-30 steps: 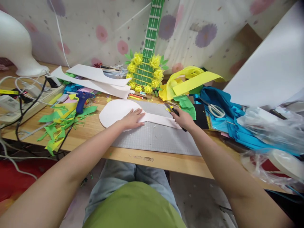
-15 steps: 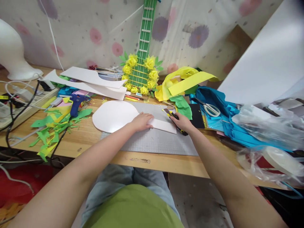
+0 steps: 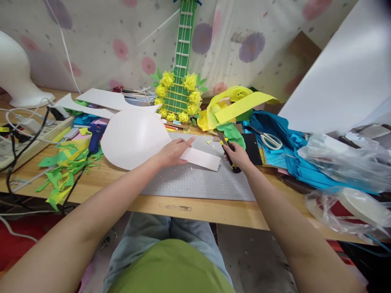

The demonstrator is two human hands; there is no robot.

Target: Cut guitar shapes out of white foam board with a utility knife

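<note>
A white ukulele-shaped board cutout (image 3: 136,138), with a wide round body and a straight neck, lies partly over the grey cutting mat (image 3: 195,185). My left hand (image 3: 174,152) grips it where the body meets the neck, thumb along the near edge and fingers across the top. The body's left side looks slightly raised. To the right of the neck's end, my right hand (image 3: 237,155) is closed around a black and yellow utility knife (image 3: 234,167). The knife is apart from the board, its front end pointing away from me near green crepe paper (image 3: 233,134).
A green ukulele model (image 3: 182,77) with yellow paper flowers stands at the back. A blue glue gun (image 3: 96,136) and paper scraps (image 3: 65,162) lie left. Scissors (image 3: 271,141), blue paper (image 3: 308,165) and plastic bags (image 3: 348,158) crowd the right. White offcuts (image 3: 100,97) lie behind.
My left hand has moved left with the board cutout, whose body has lifted and now overlaps the offcuts and glue gun. The knife in my right hand has drawn away from the neck's end.
</note>
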